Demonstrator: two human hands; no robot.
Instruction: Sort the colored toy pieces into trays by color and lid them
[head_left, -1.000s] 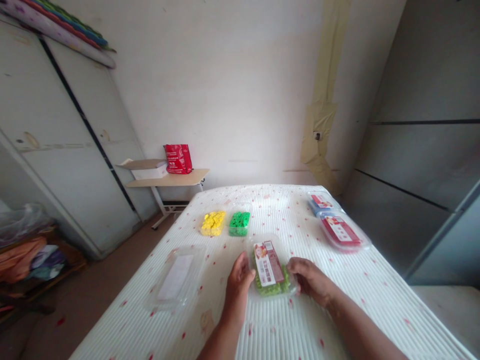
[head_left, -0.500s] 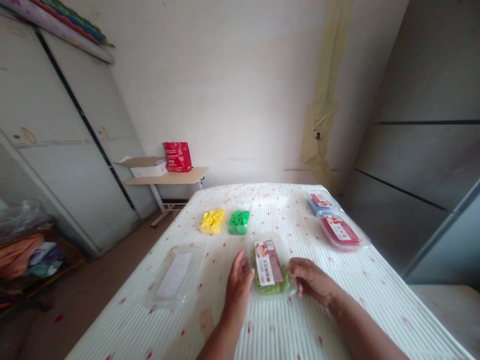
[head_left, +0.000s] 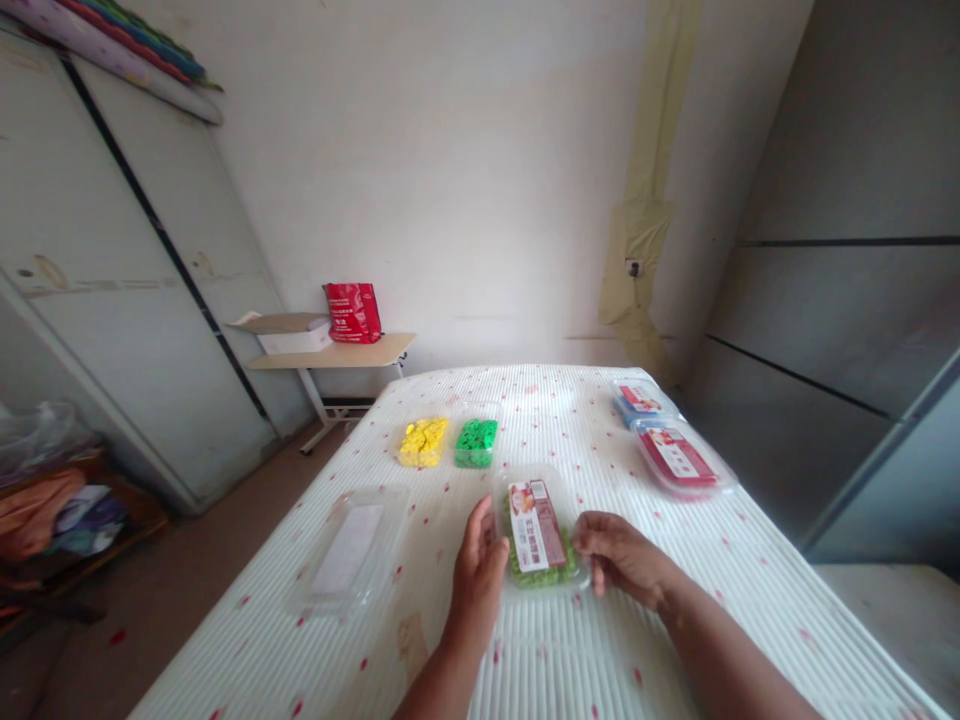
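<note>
Close in front of me on the table lies a clear plastic container [head_left: 541, 530] of small light-green pieces, with a red and white label on its lid. My left hand [head_left: 480, 550] grips its left edge, thumb on the near side. My right hand [head_left: 619, 555] pinches the lower right edge between thumb and curled fingers. To the left rests another clear plastic container [head_left: 349, 550] with a pale label. Beyond the green container, a tub of yellow pieces [head_left: 424, 442] and a tub of green pieces [head_left: 476, 443] sit side by side.
At the right table edge are a container with red contents [head_left: 681, 458] and one with blue contents [head_left: 643, 402], both labelled. A ribbed white cloth [head_left: 540, 650] covers the table. Behind stands a small side table [head_left: 360, 352] with a red bag [head_left: 352, 313] and a box [head_left: 292, 335].
Both hands stay at the container's sides, with barely any shift. The whole view has moved very slightly.
</note>
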